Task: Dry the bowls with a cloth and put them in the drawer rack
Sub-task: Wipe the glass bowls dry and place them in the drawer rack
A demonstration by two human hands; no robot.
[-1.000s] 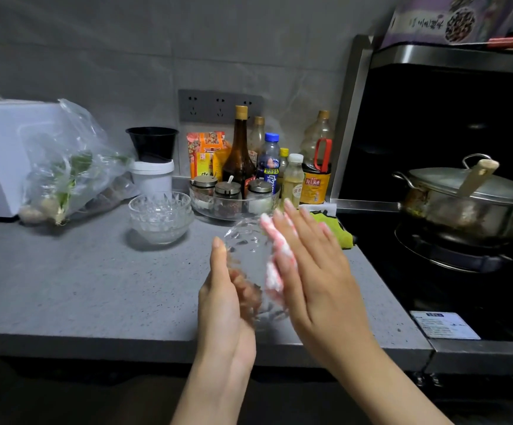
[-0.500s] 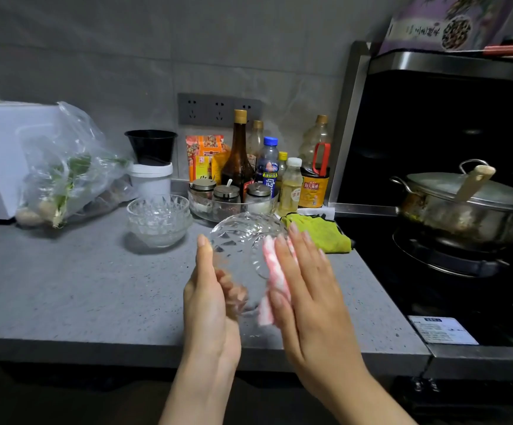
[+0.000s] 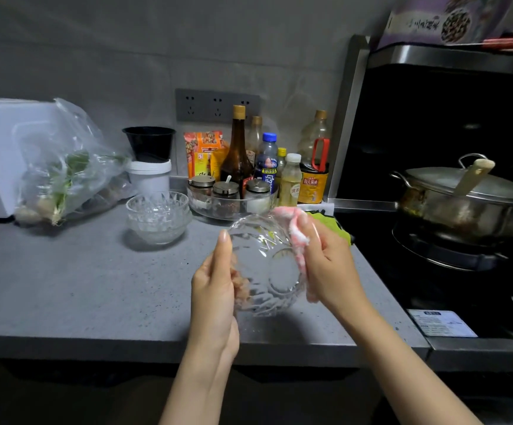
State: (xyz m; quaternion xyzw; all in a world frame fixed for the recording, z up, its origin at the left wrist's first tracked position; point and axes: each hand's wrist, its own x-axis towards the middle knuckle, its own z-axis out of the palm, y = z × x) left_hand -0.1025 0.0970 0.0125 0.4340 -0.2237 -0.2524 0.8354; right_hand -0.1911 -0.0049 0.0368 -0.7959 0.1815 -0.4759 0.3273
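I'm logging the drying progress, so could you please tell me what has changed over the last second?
The right hand, earlier pressing the cloth flat-fingered against the bowl, has curled and slid the cloth up over the upper rim. The left hand keeps its grip on the bowl. The stacked bowls on the counter stayed put.

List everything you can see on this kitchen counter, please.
glass bowl: one, clear, held over counter edge
pink cloth: one, pink-white, on that bowl's rim
stacked bowls: one stack, clear, on the counter
green cloth: one, beside the stove
vegetable bag: one, clear, far left
black cup: one, atop white tub
bottles: several, mixed, by the wall
spice jars: three, in clear tray
pot: one, steel, lidded, on stove
left hand: holds the glass bowl
right hand: grips the pink cloth
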